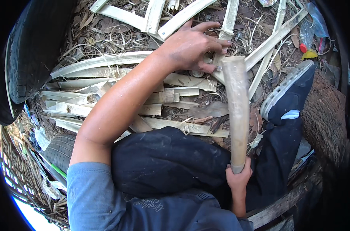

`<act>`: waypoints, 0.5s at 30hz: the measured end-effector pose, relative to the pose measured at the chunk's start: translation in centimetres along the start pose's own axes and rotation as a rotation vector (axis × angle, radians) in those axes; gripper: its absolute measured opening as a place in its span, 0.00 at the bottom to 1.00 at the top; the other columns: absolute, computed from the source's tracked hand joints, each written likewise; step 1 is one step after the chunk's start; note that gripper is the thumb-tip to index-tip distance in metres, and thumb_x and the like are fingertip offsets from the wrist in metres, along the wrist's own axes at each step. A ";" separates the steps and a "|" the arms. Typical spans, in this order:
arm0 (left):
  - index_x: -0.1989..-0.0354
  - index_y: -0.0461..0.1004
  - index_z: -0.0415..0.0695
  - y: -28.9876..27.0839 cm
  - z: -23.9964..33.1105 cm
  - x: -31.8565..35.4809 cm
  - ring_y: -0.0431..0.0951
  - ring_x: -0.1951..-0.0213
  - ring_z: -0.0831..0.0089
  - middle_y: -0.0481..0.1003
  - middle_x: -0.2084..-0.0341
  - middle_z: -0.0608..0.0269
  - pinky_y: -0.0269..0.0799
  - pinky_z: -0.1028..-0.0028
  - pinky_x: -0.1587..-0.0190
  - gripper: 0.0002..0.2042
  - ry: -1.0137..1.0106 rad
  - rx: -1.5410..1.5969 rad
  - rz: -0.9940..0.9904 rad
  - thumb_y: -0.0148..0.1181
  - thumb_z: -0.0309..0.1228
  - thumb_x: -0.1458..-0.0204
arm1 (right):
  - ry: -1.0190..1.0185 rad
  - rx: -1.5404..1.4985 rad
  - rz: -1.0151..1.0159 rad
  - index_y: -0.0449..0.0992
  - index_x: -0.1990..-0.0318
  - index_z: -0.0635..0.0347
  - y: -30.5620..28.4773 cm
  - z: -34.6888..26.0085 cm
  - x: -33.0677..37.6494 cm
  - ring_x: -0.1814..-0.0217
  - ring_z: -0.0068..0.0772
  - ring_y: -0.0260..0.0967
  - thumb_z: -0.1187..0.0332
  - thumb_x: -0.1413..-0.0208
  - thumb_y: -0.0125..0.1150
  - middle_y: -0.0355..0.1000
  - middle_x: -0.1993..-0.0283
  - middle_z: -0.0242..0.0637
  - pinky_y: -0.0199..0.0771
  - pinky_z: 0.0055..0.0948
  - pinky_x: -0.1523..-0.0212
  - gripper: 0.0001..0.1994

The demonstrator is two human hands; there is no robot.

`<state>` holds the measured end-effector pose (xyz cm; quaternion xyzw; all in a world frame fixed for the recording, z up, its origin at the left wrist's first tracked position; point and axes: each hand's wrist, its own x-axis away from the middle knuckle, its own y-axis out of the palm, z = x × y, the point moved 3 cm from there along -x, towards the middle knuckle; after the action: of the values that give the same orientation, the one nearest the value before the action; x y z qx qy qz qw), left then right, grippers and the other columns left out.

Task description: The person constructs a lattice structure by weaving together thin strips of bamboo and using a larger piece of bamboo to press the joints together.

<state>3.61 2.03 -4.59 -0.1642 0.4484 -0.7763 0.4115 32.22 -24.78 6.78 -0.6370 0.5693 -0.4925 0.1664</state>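
Note:
My right hand [239,178] is closed round the narrow lower end of a pale, smooth wooden club [238,111]. The club stands out away from my lap, its thicker head close to my left hand [198,44]. That left hand is bent over a crossing of split bamboo strips, with its thumb and fingertips on a bamboo strip [229,19] running up from there. One finger stretches out apart from the others. Whatever lies under the palm is hidden. Another bamboo strip [275,38] slants off to the right of the club's head.
Cut bamboo pieces [101,61] lie piled under my left forearm. A black tyre [40,50] stands at the far left, and a smaller tyre [61,154] lies below it. My shoe [288,92] rests beside a thick log [325,111]. Plastic litter [313,30] lies at the upper right.

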 end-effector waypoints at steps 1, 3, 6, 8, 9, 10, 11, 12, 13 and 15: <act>0.55 0.81 0.57 0.0 -0.1 0.0 0.58 0.30 0.61 0.72 0.40 0.85 0.56 0.49 0.33 0.21 -0.009 -0.005 0.001 0.72 0.43 0.62 | -0.028 0.056 -0.010 0.69 0.59 0.66 0.0 0.0 -0.1 0.69 0.53 0.79 0.76 0.62 0.65 0.75 0.73 0.48 0.77 0.38 0.67 0.19; 0.53 0.81 0.59 0.0 0.0 -0.1 0.58 0.30 0.62 0.72 0.40 0.86 0.57 0.47 0.33 0.23 0.003 -0.010 -0.009 0.72 0.42 0.63 | 0.014 -0.027 -0.020 0.69 0.58 0.66 -0.3 -0.5 -0.5 0.69 0.50 0.79 0.76 0.63 0.66 0.75 0.72 0.46 0.78 0.38 0.65 0.20; 0.51 0.80 0.58 0.1 -0.2 0.1 0.57 0.29 0.63 0.72 0.40 0.87 0.55 0.45 0.32 0.24 0.008 -0.067 -0.024 0.72 0.42 0.62 | 0.036 -0.061 -0.014 0.69 0.58 0.66 -0.1 -1.4 0.8 0.69 0.49 0.80 0.76 0.63 0.66 0.76 0.72 0.46 0.78 0.38 0.65 0.20; 0.51 0.81 0.58 0.1 -0.1 0.0 0.56 0.29 0.63 0.72 0.40 0.87 0.55 0.44 0.33 0.24 -0.004 -0.028 -0.032 0.73 0.43 0.62 | -0.024 -0.129 0.069 0.70 0.59 0.66 -0.2 -1.1 1.2 0.68 0.50 0.80 0.75 0.63 0.66 0.75 0.72 0.48 0.78 0.40 0.64 0.19; 0.52 0.81 0.59 0.1 -0.1 -0.1 0.56 0.29 0.63 0.72 0.40 0.87 0.55 0.43 0.33 0.24 -0.010 0.015 -0.042 0.73 0.43 0.62 | -0.028 -0.129 0.065 0.70 0.59 0.66 -0.3 -0.8 0.6 0.68 0.50 0.80 0.75 0.63 0.66 0.75 0.72 0.48 0.78 0.40 0.64 0.19; 0.53 0.81 0.58 0.0 -0.1 -0.4 0.56 0.29 0.63 0.72 0.40 0.87 0.55 0.43 0.33 0.23 -0.005 -0.008 0.003 0.72 0.44 0.62 | 0.034 -0.037 -0.005 0.70 0.58 0.66 -0.1 -0.5 -0.1 0.67 0.50 0.80 0.75 0.63 0.66 0.76 0.71 0.48 0.78 0.40 0.64 0.20; 0.53 0.81 0.58 0.0 0.0 -0.3 0.56 0.29 0.63 0.72 0.40 0.87 0.55 0.43 0.33 0.23 0.001 -0.006 0.002 0.72 0.44 0.62 | 0.096 0.056 -0.075 0.70 0.58 0.66 0.2 -0.3 -0.7 0.67 0.50 0.80 0.75 0.63 0.66 0.76 0.70 0.48 0.78 0.40 0.64 0.20; 0.53 0.81 0.58 -0.1 0.2 0.0 0.56 0.29 0.63 0.71 0.39 0.87 0.54 0.42 0.33 0.22 -0.013 -0.016 -0.038 0.72 0.44 0.61 | 0.106 0.119 -0.092 0.69 0.57 0.66 0.3 -0.6 -0.9 0.67 0.49 0.79 0.75 0.63 0.67 0.76 0.70 0.47 0.78 0.39 0.63 0.21; 0.53 0.81 0.58 -0.1 0.3 0.1 0.56 0.29 0.63 0.71 0.39 0.87 0.54 0.40 0.34 0.22 -0.027 -0.025 -0.077 0.71 0.45 0.60 | 0.110 0.118 -0.087 0.69 0.57 0.66 0.3 -0.5 -0.3 0.67 0.49 0.79 0.75 0.63 0.67 0.76 0.70 0.47 0.78 0.39 0.63 0.21; 0.53 0.81 0.58 0.3 -0.5 0.1 0.56 0.29 0.63 0.71 0.39 0.87 0.55 0.37 0.35 0.23 -0.019 -0.002 -0.038 0.72 0.46 0.60 | 0.079 -0.112 0.023 0.68 0.57 0.65 -0.4 -0.1 0.5 0.67 0.48 0.79 0.75 0.62 0.67 0.75 0.72 0.46 0.77 0.39 0.64 0.21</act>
<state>3.42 2.12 -5.13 -0.1803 0.4420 -0.7822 0.4005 32.32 -25.06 7.34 -0.6188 0.6092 -0.4827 0.1137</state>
